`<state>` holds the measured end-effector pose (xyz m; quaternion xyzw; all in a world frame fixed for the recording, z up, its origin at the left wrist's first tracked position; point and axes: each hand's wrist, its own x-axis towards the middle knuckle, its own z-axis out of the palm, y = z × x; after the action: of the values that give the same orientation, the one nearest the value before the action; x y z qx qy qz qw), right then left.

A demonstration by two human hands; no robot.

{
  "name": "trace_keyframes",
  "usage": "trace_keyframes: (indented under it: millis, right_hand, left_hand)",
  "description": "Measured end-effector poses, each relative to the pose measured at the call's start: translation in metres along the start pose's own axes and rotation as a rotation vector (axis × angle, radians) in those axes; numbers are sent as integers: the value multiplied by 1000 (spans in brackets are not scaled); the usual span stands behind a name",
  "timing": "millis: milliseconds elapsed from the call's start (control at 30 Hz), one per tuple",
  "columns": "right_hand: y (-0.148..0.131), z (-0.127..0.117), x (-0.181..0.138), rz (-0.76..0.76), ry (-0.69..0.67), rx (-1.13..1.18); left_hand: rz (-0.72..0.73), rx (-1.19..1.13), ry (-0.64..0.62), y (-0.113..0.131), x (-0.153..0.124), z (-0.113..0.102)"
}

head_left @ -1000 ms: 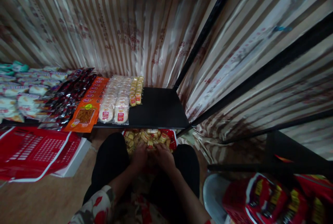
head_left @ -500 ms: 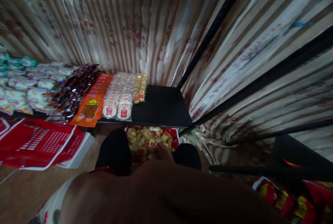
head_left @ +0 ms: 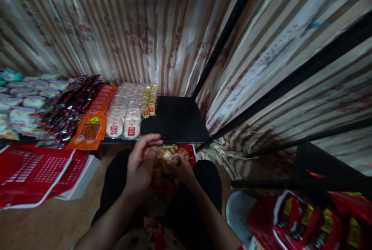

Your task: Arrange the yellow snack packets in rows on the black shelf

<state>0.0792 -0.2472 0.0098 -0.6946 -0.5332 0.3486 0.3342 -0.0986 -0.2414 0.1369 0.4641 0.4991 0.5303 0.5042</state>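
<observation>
My left hand point(head_left: 141, 162) is raised by the front edge of the black shelf point(head_left: 177, 120), left of the red basket point(head_left: 192, 153). Its fingers are loosely curved and apart, with nothing visible in them. Inside the basket, between the knees, lie many small gold-wrapped snack packets point(head_left: 167, 154). My right hand point(head_left: 182, 168) reaches in among them, fingers closed on a wrapped snack packet that they partly cover. Two short rows of yellow-wrapped snack packets point(head_left: 151, 104) stand on the shelf, beside rows of clear-wrapped round white crackers point(head_left: 132, 124).
Further left on the shelf are an orange snack bag point(head_left: 90, 130), dark shiny packets point(head_left: 71, 106) and white packets point(head_left: 24, 116). A red basket point(head_left: 43, 172) stands at lower left, another with red packets point(head_left: 305, 219) at lower right. Black rack posts point(head_left: 279, 95) cross the right, before a striped curtain point(head_left: 139, 29).
The arm that lay across the front has drawn back, and my left hand now shows by the shelf edge. My right hand has closed its fingers in the basket. The view has shifted slightly.
</observation>
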Motion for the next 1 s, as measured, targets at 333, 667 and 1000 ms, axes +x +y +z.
trace_keyframes:
  millis: [333, 667, 1000]
  right_hand:
    - [-41, -7, 10, -143, 92, 30]
    - [-49, -15, 21, -200, 147, -150]
    - [-29, -24, 64, -13, 117, 448]
  left_hand:
    - [-182, 114, -62, -91, 20, 31]
    - [-249, 61, -88, -86, 50, 47]
    - [-538, -343, 85, -91, 73, 56]
